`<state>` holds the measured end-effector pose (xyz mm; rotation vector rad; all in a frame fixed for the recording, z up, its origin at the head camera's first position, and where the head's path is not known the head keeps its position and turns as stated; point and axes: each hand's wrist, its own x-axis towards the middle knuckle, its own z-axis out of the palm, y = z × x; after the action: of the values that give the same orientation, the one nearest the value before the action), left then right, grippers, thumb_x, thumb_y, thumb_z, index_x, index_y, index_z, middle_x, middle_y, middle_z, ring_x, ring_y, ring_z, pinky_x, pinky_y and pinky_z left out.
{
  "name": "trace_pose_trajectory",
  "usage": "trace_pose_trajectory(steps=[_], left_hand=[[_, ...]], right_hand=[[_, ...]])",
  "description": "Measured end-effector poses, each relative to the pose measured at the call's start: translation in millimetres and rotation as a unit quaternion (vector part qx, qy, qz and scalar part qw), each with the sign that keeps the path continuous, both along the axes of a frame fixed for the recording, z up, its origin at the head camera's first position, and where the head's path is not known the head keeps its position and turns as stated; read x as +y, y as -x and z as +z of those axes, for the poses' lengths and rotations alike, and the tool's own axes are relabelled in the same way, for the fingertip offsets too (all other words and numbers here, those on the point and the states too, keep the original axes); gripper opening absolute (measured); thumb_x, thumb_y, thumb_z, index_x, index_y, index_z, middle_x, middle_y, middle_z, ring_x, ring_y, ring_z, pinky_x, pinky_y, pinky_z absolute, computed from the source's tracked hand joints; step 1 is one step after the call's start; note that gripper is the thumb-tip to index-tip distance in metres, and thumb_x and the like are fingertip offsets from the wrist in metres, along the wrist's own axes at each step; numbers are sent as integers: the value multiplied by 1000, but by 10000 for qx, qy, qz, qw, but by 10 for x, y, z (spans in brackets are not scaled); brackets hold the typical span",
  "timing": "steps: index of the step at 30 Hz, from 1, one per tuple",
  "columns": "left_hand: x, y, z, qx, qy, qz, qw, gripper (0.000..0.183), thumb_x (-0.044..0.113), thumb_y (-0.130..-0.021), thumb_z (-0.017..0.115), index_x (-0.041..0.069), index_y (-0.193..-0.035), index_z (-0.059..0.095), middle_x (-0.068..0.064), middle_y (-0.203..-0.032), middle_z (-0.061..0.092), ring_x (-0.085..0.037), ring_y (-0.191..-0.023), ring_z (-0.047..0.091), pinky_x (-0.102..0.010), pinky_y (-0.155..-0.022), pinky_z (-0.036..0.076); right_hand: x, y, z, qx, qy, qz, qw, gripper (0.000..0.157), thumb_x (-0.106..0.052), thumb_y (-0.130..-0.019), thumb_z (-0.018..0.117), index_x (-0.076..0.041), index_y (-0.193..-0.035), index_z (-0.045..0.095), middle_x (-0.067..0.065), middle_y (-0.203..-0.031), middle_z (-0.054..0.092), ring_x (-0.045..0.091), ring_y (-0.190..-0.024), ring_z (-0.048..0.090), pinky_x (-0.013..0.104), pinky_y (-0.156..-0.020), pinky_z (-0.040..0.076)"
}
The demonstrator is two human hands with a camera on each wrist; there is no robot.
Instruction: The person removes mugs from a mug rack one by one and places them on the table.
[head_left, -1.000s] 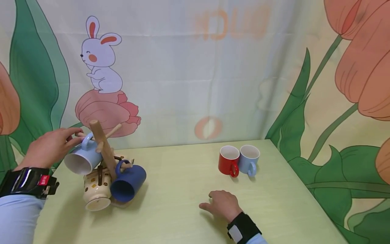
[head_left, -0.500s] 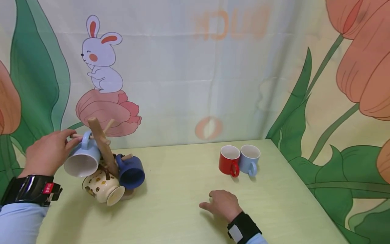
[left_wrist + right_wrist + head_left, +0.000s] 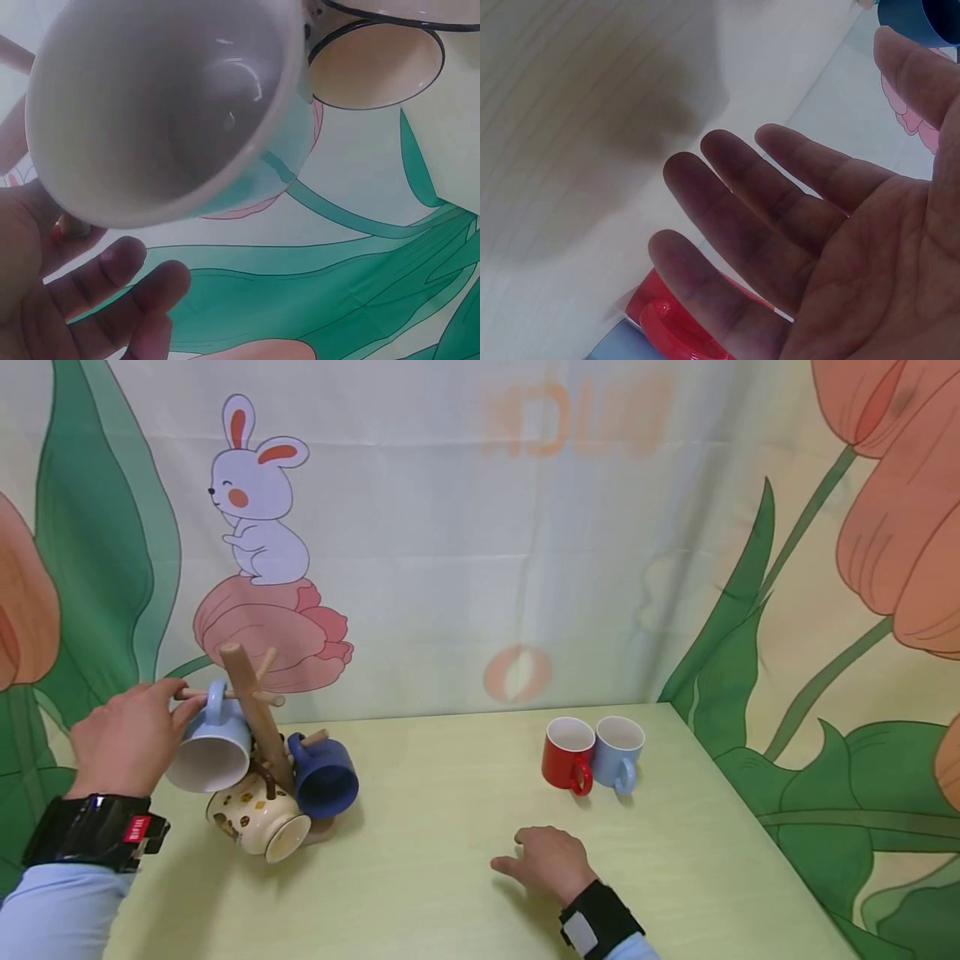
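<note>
mug rack (image 3: 258,718) of pale wood stands at the left of the table (image 3: 442,793), its post leaning left at the top. the left hand (image 3: 127,735) pinches the end of the left peg (image 3: 198,693) between thumb and finger, while the other fingers, seen from the wrist, hang loosely below. from that peg hangs a light blue mug (image 3: 213,743) by its handle, just beside the thumb, its white mouth turned to the near side. lower down, a cream mug (image 3: 255,814) with brown and yellow marks hangs tilted, mouth to the right and near; a dark blue mug (image 3: 322,777) hangs on the right of the post.

the right hand (image 3: 551,860) holds nothing, its fingers spread and relaxed over the near part of the table; whether it touches the surface i cannot tell. farther off, to the right, a red mug (image 3: 567,756) and a pale blue mug (image 3: 617,752) stand upright, side by side, handles to the near side. behind hangs a cloth (image 3: 420,568) printed with a rabbit and tulips.
</note>
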<state>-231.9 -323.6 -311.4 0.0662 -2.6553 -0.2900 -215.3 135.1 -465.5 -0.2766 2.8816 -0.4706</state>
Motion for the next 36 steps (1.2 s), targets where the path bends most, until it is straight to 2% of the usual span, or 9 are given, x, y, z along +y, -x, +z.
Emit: trace_pose_trajectory(steps=[7, 12, 16, 25, 36], left_hand=[[89, -25, -3, 26, -57, 144, 9999, 38, 31, -99, 62, -2, -115, 62, -33, -85, 62, -46, -65, 57, -51, -45, 41], [124, -50, -6, -67, -77, 214, 9997, 40, 32, -100, 61, -4, -119, 60, -36, -91, 62, -47, -66, 56, -52, -46, 41], [162, -67, -16, -44, -79, 265, 9996, 41, 31, -100, 60, -5, -119, 60, -35, -89, 63, -47, -65, 56, -51, -45, 41], [241, -86, -25, -30, -144, 375, 9992, 44, 34, -100, 59, -8, -112, 61, -32, -83, 62, -45, -62, 56, -50, -43, 39], [365, -101, -5, 201, -59, 482, 9986, 43, 32, -99, 59, -10, -101, 63, -29, -76, 60, -44, -57, 56, -49, -39, 38]], right_hand=[[-13, 9, 16, -116, -21, -69, 9999, 53, -50, -86, 72, -5, -114, 71, 8, -101, 71, 30, -92, 64, 51, -81, 52], [-16, 3, 18, -93, -28, -76, 9999, 53, -51, -86, 72, -5, -113, 71, 8, -102, 71, 30, -93, 64, 52, -81, 52], [-17, -2, 17, -72, -20, -85, 9999, 53, -51, -86, 71, -5, -113, 71, 8, -102, 71, 31, -93, 64, 53, -81, 51], [-16, -2, 18, -107, -12, -121, 9999, 53, -51, -86, 71, -5, -113, 71, 9, -102, 71, 31, -94, 65, 53, -82, 51], [-10, 3, 24, -126, -20, -115, 9999, 54, -51, -87, 71, -5, -113, 71, 8, -101, 71, 30, -93, 65, 52, -82, 52]])
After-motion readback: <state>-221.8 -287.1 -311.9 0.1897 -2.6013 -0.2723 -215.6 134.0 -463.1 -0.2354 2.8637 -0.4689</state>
